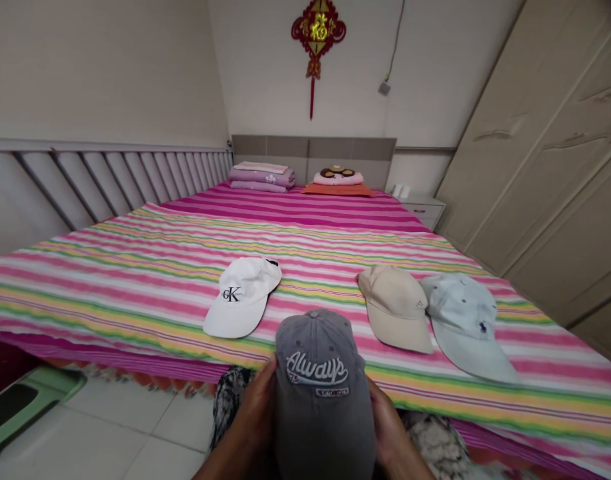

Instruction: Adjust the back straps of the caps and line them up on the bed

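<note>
A grey baseball cap (318,373) with "Always" stitched in white across its front is held between my two hands, its brim toward me. My left hand (260,407) grips the cap's left side, and my right hand (385,417) has hold of the right side; the cap hides some of the fingers. Beyond it on the bed lies a white baseball cap (248,290) with black lettering, to the left. To the right rest a beige baseball cap (395,303) and a pale blue baseball cap (463,317), side by side and touching.
The bed (185,240) has a striped cover, with folded purple bedding (260,179) and a pink and orange stack (338,183) by the headboard (350,150). A railing (135,177) runs along the left. A green stool (33,407) stands on the tiled floor; a nightstand (425,212) is at the right.
</note>
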`<state>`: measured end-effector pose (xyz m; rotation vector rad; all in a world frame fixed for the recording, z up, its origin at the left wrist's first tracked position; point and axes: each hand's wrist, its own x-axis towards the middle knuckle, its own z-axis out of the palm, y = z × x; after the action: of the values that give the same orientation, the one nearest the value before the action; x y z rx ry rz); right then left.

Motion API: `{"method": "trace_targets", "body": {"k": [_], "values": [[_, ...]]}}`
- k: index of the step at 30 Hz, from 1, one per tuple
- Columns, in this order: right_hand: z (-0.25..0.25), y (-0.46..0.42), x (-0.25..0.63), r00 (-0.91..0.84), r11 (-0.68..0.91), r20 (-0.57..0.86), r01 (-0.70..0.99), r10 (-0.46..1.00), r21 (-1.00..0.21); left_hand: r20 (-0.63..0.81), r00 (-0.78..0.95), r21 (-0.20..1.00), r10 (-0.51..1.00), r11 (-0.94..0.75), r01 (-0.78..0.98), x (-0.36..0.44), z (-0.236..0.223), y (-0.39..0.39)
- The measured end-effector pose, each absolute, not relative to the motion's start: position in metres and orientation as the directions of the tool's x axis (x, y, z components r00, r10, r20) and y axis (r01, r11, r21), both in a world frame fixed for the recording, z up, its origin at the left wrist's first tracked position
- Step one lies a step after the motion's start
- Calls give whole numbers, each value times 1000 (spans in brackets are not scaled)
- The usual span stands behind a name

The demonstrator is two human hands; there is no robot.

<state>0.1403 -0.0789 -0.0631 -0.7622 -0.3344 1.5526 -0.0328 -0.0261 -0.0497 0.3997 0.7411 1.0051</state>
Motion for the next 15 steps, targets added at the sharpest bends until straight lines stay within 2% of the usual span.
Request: {"method": "trace_targets", "body": {"k": [3,7,10,15], "values": [[-65,-86,146,-1,-183,-320,-822,947,-539,-422,334,582,843,534,-613,-35,-49,-27],[-60,-93,148,122,-96,-363,-843,924,-530,-334,431,513,838,545,-663,-38,-49,-25],[-53,-93,147,132,-88,-384,-858,914,-505,-298,537,440,789,613,-657,-41,-51,-21],[-48,-90,145,137,-72,-347,-847,928,-526,-365,489,411,792,608,-679,-37,-55,-16]]}}
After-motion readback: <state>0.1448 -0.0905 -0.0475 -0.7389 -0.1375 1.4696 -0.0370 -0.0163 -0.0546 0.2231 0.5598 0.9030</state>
